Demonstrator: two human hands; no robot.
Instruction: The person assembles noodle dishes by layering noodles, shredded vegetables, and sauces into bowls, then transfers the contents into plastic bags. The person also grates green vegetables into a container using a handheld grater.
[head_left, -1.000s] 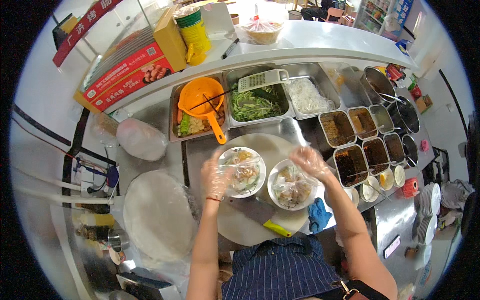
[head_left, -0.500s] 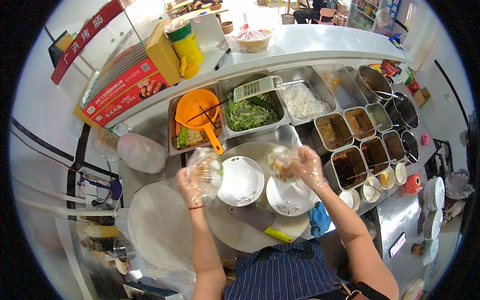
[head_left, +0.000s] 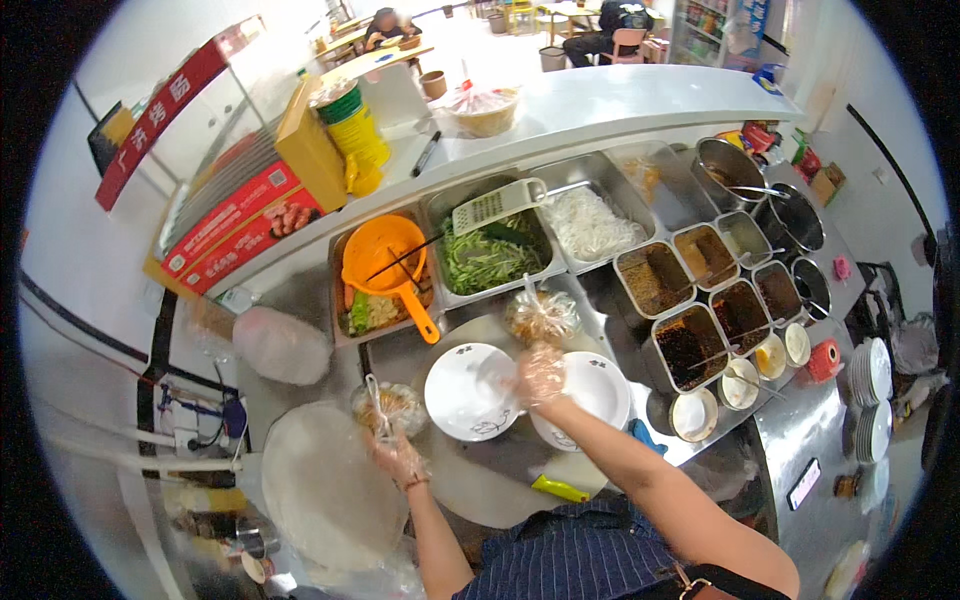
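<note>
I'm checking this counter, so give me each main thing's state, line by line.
Left bag: filled, neck gathered
Far bag: filled, top gathered
Left bowl: upright, empty
Right bowl: upright, partly hidden
Left hand: gloved, at left bag's neck
Right hand: gloved, at left bowl's rim, grip unclear
Strainer: upright, chopsticks lying across it
Greens: shredded, uncovered
Grater: lying above greens
Tub: bagged
Phone: screen lit

Glossy white plates (head_left: 463, 388), thin crinkled plastic bags (head_left: 548, 318)
Filmy, shiny plastic gloves (head_left: 541, 376); smooth metal pans (head_left: 590, 170) with a soft sheen; glossy orange plastic strainer (head_left: 378, 240); matt striped cloth apron (head_left: 565, 560); smooth, reflective white counter (head_left: 620, 95).
</note>
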